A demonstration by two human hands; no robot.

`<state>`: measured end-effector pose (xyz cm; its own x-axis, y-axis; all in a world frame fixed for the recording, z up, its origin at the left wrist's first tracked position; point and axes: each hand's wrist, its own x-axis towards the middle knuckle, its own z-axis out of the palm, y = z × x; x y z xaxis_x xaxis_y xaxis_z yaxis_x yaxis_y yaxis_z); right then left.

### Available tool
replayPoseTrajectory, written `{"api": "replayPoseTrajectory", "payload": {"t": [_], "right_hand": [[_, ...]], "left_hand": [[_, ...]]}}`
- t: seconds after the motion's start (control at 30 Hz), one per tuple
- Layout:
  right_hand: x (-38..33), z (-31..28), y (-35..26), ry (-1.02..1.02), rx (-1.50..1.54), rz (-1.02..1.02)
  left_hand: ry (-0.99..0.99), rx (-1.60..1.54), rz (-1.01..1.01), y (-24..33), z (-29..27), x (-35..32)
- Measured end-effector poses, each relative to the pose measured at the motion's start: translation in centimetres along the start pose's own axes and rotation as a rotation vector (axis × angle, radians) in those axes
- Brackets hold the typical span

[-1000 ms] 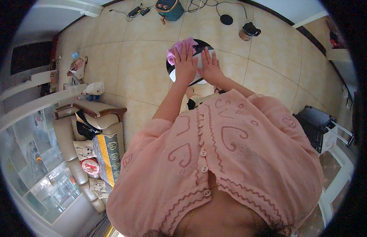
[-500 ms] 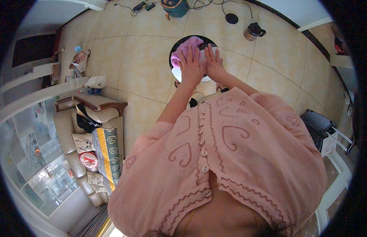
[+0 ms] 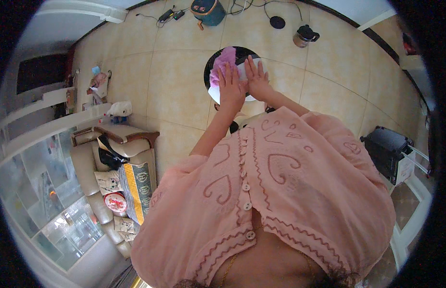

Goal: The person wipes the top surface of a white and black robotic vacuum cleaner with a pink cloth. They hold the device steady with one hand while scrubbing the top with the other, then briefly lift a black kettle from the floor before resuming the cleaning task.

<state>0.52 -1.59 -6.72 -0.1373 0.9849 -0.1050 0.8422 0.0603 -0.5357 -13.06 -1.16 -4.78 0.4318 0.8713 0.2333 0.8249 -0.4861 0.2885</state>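
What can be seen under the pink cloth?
Parts of a round black-and-white surface show around the pink cloth. What lies directly beneath the cloth is covered, and the left hand hides the cloth's lower part.

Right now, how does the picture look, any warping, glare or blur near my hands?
Head view: fisheye bending curves the seams of the tiled floor, and the corners are black; same head view, bright glare patches on the glass panels at left; head view again, your left hand, right hand and purple cloth have readable outlines, but fine texture is too small to tell.
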Motion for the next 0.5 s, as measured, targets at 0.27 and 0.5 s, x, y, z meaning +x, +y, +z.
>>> {"api": "replayPoseTrajectory", "payload": {"t": [0.27, 0.5], "right_hand": [[-0.2, -0.9, -0.2, -0.024, 0.018, -0.042], [0.3, 0.4, 0.6, -0.005, -0.006, -0.001]], "left_hand": [[-0.093, -0.125, -0.088, 2.4, -2.5, -3.7], [0.009, -0.033, -0.031, -0.1, -0.4, 0.9]]}}
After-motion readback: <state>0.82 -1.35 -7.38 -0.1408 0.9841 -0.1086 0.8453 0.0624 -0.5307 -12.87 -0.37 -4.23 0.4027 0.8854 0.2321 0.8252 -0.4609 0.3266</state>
